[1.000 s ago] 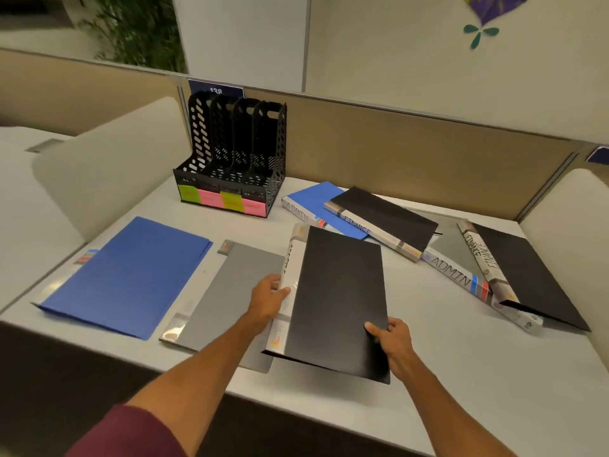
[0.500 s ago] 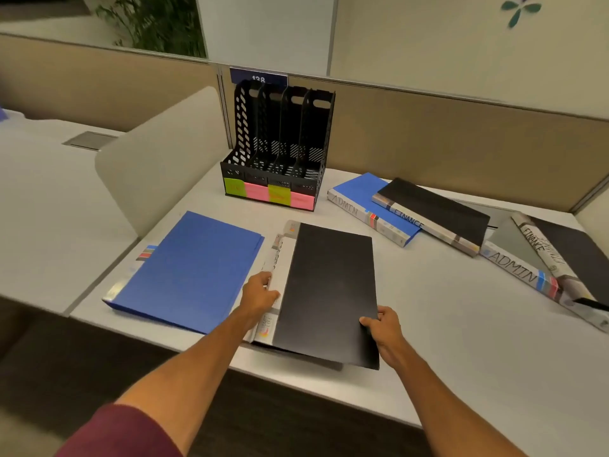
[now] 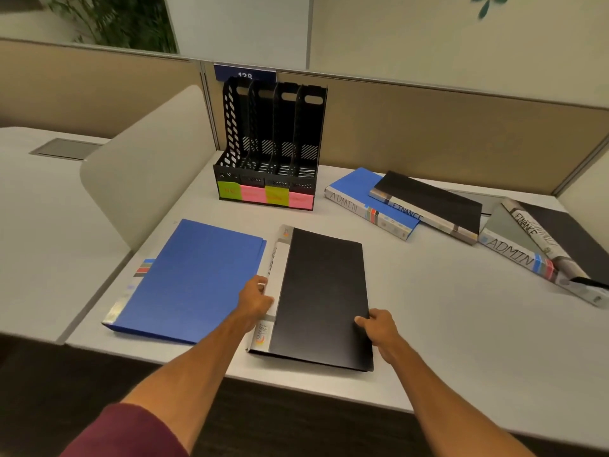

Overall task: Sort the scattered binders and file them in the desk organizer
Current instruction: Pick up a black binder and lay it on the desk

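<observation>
Hands first: we see the left hand [image 3: 258,295] clamped on the pale spine edge of a black binder [image 3: 324,296], fingers curled over the spine, while the right hand [image 3: 378,325] pinches the same binder's open edge near its closest corner, thumb on top of the cover. Both grips are closed on it. We cannot tell whether the binder lies flat on the desk [image 3: 445,324] or is raised a little; its near edge sits at the desk's front rim.

Just left of the left hand, touching or nearly touching the black binder's spine, we note a blue binder [image 3: 194,280] lying flat, its striped spine on the far-left side.

Beyond both hands, toward the partition, stands the black desk organizer [image 3: 273,143], four upright slots, with yellow and pink sticky labels [image 3: 265,193] along its front base. No binder shows in any slot.

Ahead and to the right of the right hand lies a blue binder marked ADMIN [image 3: 367,201] with a black binder marked FINANCE [image 3: 428,202] resting across it. Farther right, a grey ADMIN binder [image 3: 514,250] lies under another black FINANCE binder [image 3: 566,235], well apart from the hands.
</observation>
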